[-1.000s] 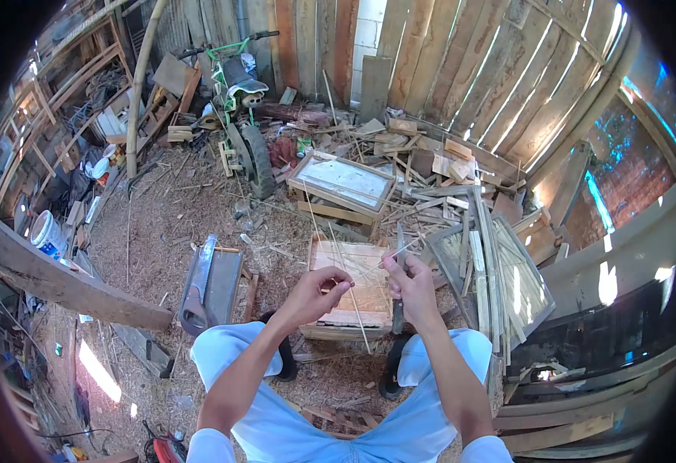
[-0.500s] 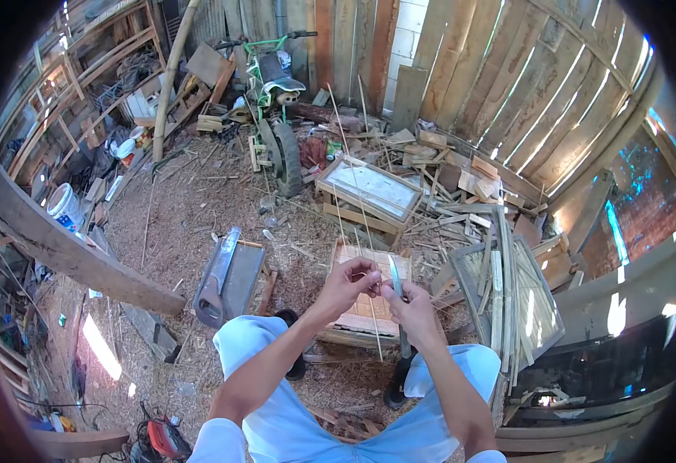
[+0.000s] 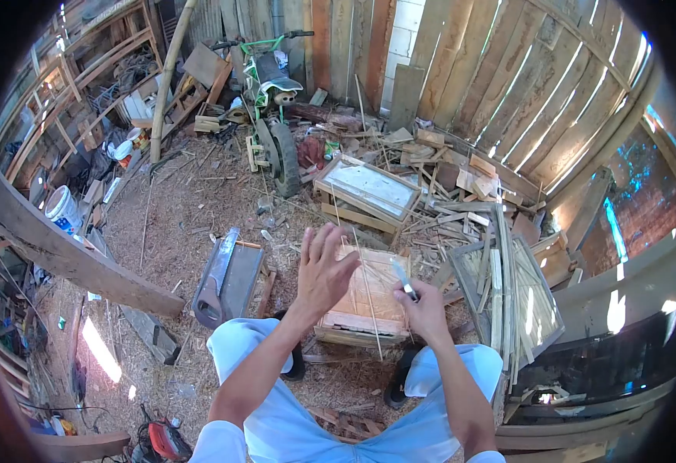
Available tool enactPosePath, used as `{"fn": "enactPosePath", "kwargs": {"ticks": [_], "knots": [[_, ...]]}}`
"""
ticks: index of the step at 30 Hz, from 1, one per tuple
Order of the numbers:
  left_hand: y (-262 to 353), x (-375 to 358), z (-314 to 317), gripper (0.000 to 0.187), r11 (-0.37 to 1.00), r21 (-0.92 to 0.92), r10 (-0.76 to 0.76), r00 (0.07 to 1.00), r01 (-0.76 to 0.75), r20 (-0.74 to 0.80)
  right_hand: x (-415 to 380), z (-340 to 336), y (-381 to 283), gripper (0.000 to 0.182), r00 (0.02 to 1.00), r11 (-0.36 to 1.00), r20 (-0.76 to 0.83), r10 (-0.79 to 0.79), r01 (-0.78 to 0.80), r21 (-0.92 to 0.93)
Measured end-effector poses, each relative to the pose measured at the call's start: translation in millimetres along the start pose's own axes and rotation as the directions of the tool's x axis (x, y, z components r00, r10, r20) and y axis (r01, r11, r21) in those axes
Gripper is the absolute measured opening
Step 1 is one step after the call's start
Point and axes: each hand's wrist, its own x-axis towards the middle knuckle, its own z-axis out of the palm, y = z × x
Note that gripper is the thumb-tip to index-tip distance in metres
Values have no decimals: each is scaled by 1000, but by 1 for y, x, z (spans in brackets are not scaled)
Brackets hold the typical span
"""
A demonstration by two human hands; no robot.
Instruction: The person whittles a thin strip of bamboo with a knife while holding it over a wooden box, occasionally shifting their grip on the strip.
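Observation:
My right hand [image 3: 423,310] is closed around the handle of a knife [image 3: 402,275], its blade pointing up and away from me. To the left, my left hand [image 3: 322,270] is raised with spread fingers and seems to hold nothing. Between my knees stands a wooden box [image 3: 361,312] with a pale top, below and between both hands. A thin wooden stick [image 3: 369,301] crosses it lengthwise, its near end past the box's front edge. Part of the stick's far length is hard to follow behind my left fingers.
A handsaw [image 3: 218,276] lies on a grey-topped box [image 3: 239,282] at left. Beyond stands another wooden box [image 3: 369,190] with a whitish top. Wood scraps [image 3: 461,177] and a framed mesh panel [image 3: 534,297] are at right. A small green motorbike [image 3: 276,100] stands behind; a post [image 3: 75,247] slants at left.
My left hand has let go of the thin stick, moved up and left, and spread its fingers. The right hand has shifted slightly right and turned the knife.

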Motion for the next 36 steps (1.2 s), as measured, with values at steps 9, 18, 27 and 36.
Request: {"fn": "enactPosePath", "kwargs": {"ticks": [9,18,27,36], "knots": [[1,-14,8,9,941,-323,-19,968,102,251,15,-24,-2,30,861,906,-335,-382,277,-320],[6,-9,10,7,858,-452,-159,963,243,216,2,-8,-1,34,999,1000,33,-24,24,8],[33,-12,4,10,704,-611,-204,927,361,314,1,-1,-10,38,912,635,398,102,-368,679],[41,-9,-3,10,744,-571,-211,933,347,291,-5,-4,-24,33,854,528,504,127,-489,694]]}}
